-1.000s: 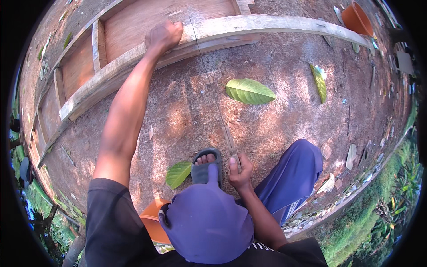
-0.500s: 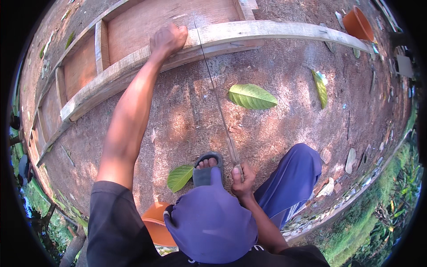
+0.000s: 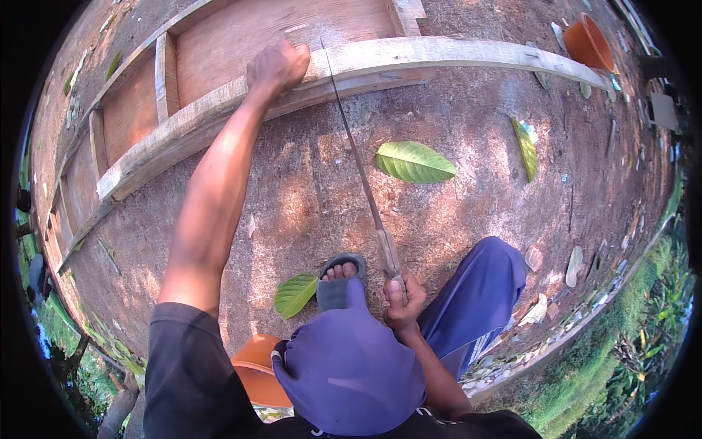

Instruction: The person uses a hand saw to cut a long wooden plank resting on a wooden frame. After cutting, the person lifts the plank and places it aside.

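- Ideally, the left hand (image 3: 278, 67), fingers curled over the plank (image 3: 439, 51) at upper centre, sits clear of the saw (image 3: 361, 167).
- Right hand (image 3: 404, 304) grips its handle (image 3: 388, 252), lower centre; straight, even strokes seem best.

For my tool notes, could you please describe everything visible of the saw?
The saw has a thin, dark blade, seen nearly edge-on, and a worn, wood-like handle. The right hand grips the handle's near end; the blade slants away and leftward, its far part crossing the pale beam just right of the left hand. Teeth are indistinct.
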`<state>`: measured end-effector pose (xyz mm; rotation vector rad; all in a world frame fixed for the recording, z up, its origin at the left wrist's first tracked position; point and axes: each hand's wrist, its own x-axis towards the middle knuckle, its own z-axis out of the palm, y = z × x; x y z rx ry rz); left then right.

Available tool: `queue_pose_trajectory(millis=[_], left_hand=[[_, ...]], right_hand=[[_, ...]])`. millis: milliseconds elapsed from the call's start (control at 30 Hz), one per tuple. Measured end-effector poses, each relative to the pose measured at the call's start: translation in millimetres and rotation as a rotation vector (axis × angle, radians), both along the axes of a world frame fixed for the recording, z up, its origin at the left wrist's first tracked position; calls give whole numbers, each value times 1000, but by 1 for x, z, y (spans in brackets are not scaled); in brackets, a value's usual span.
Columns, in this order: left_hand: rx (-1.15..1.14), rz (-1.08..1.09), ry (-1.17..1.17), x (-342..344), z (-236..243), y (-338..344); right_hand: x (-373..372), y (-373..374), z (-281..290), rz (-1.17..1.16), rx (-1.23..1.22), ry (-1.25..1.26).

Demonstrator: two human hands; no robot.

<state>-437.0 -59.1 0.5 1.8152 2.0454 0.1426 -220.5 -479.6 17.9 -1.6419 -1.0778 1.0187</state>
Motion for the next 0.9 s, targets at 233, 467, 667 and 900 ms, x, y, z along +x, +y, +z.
queue_pose_trajectory(millis=[233, 467, 667, 900], left_hand=[[67, -76, 73, 1, 5, 4], [55, -50, 67, 16, 7, 6], [27, -18, 62, 12, 16, 1], [88, -66, 59, 6, 2, -4]], right_hand=[[-30, 99, 15, -65, -40, 172], [10, -5, 30, 46, -89, -28], [-27, 133, 21, -58, -42, 141], [-16, 42, -5, -44, 40, 21]])
